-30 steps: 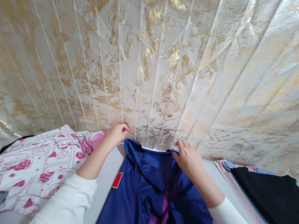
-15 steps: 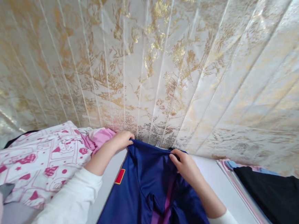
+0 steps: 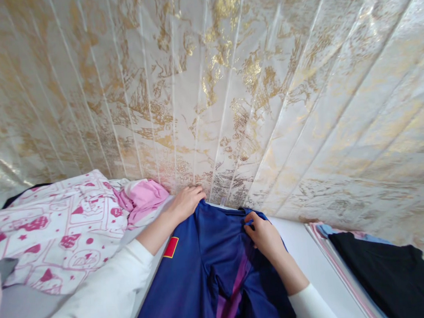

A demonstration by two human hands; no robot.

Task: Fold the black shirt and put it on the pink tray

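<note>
A shiny navy-blue garment (image 3: 184,278) lies on a white board, with a purple stripe and a small red patch (image 3: 171,247) edged in yellow near its left side. My left hand (image 3: 188,202) is closed over the garment's upper left corner, close to the wall. At the upper right, the thumb and fingers of my right hand (image 3: 260,233) pinch the cloth just below the top edge. Between the two hands that edge sags a little, and creases run down from it. The garment's lower end is out of the picture.
On the left lies a heap of clothes, with a white and pink printed garment (image 3: 69,234) and a pink cloth (image 3: 147,201). To the right, a folded black garment (image 3: 381,263) tops a stack. A gold-patterned wall covering (image 3: 206,91) rises behind the white board (image 3: 304,259).
My left hand has moved right, bringing the garment's left corner with it. The top edge has gone from taut to slack. My right hand has barely shifted.
</note>
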